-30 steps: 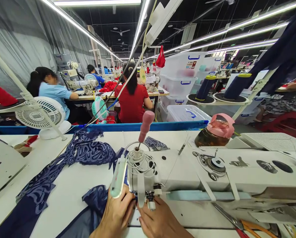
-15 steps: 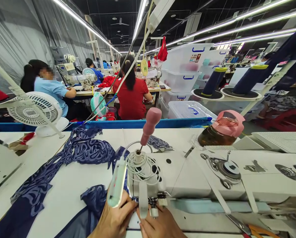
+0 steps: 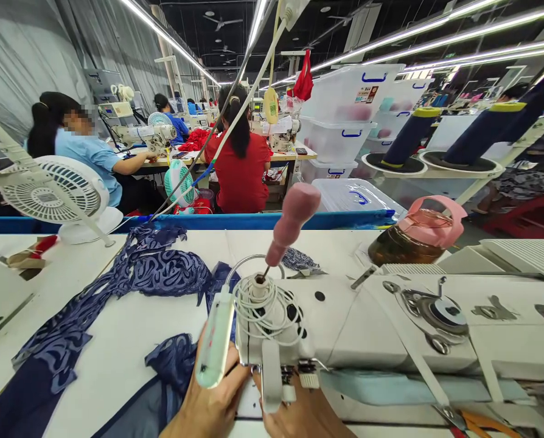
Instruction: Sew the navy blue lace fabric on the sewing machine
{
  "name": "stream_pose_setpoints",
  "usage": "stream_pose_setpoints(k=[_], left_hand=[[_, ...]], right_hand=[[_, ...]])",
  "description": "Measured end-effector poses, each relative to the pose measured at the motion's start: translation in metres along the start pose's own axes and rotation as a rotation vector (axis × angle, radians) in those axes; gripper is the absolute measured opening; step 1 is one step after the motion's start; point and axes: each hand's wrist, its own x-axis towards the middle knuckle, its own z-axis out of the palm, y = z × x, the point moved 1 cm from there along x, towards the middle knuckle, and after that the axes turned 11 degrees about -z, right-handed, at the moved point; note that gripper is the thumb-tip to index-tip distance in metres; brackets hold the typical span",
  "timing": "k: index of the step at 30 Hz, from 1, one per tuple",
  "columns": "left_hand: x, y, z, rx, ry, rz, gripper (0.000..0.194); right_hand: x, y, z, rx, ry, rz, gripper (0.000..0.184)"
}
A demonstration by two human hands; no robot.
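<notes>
Navy cloth (image 3: 174, 359) lies bunched on the white counter (image 3: 98, 340), right beside the left hand (image 3: 212, 395), with a sheer panel spreading from it toward the near edge. The step in hand looks like guiding material beneath the head of the sewing machine (image 3: 367, 310). To do that well, both hands should probably rest low and flat, steering lightly while the machine draws the cloth, since pulling could bend the needle or stretch such thin fabric. The bunched part would best be loosened so that it does not drag on the feed, and the fingertips should stay clear of the needle.

As for position, the bunch sits on the outer side of the left fingers, by the wrist, and more navy material shows beyond that hand, behind the lit lamp (image 3: 215, 347). The right hand (image 3: 302, 410) reaches under the machine head from the other side, its fingers pointing in toward the left ones. The head and lamp hide both sets of fingertips, so I cannot tell whether they pinch the cloth or merely press it, nor exactly how the edge lies between them.
</notes>
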Motion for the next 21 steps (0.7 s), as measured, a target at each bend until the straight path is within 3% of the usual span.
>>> stream_pose_setpoints(k=[3,7,13,21], left_hand=[[0.004,0.000,-0.001,-0.009,-0.008,-0.029,0.022],[0.007,-0.003,-0.001,-0.044,-0.006,-0.003,0.016],[0.009,-0.003,0.000,-0.079,-0.073,0.010,0.016],[0.004,-0.006,0.001,-0.125,-0.138,-0.079,0.016]], right_hand=[[0.008,0.002,-0.018,0.050,-0.151,0.016,0.011],[0.017,0.003,-0.033,0.098,-0.133,0.040,0.015],[0.019,0.006,-0.034,0.244,-0.145,0.114,0.025],[0.013,0.005,-0.029,0.218,-0.140,0.098,0.039]])
